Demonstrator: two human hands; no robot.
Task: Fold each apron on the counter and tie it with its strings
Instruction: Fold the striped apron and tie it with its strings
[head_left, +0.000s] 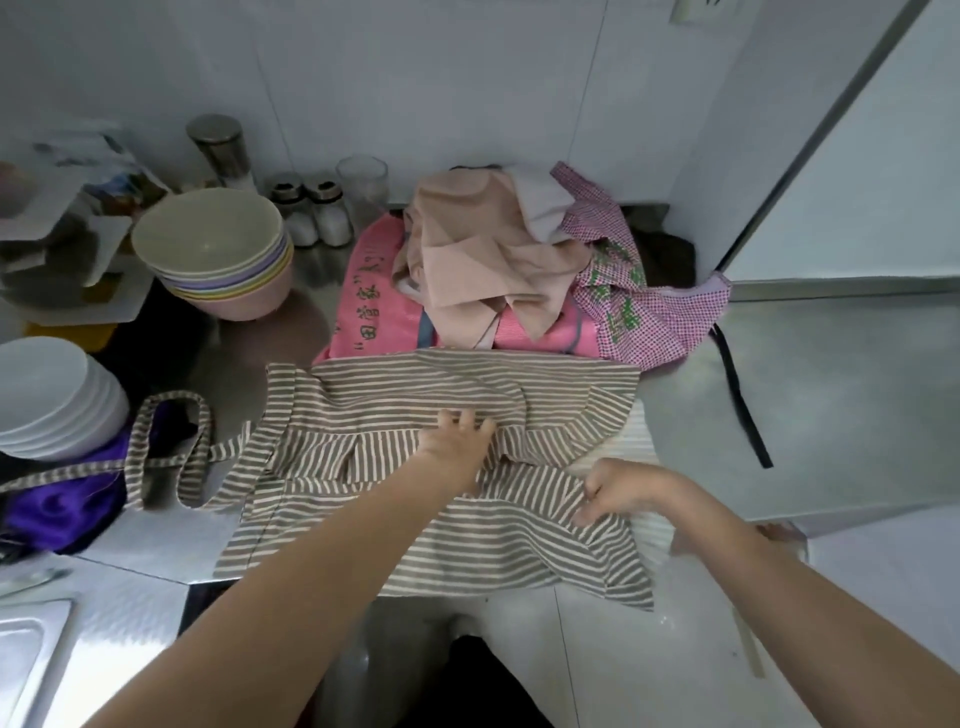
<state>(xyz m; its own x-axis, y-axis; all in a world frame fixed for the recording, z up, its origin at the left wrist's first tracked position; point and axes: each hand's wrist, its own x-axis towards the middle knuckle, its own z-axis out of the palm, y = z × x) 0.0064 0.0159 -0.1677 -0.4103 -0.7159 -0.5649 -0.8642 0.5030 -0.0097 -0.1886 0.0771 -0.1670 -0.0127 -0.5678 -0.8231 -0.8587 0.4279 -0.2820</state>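
Our left hand (457, 441) presses flat-fingered on the striped apron (426, 483) at frame centre; our right hand (618, 491) pinches its edge. Its strings (171, 452), trailing left toward the plates (52, 395), could snag.

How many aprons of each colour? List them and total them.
striped apron: 1
pink apron: 1
peach apron: 1
checked apron: 1
Total: 4
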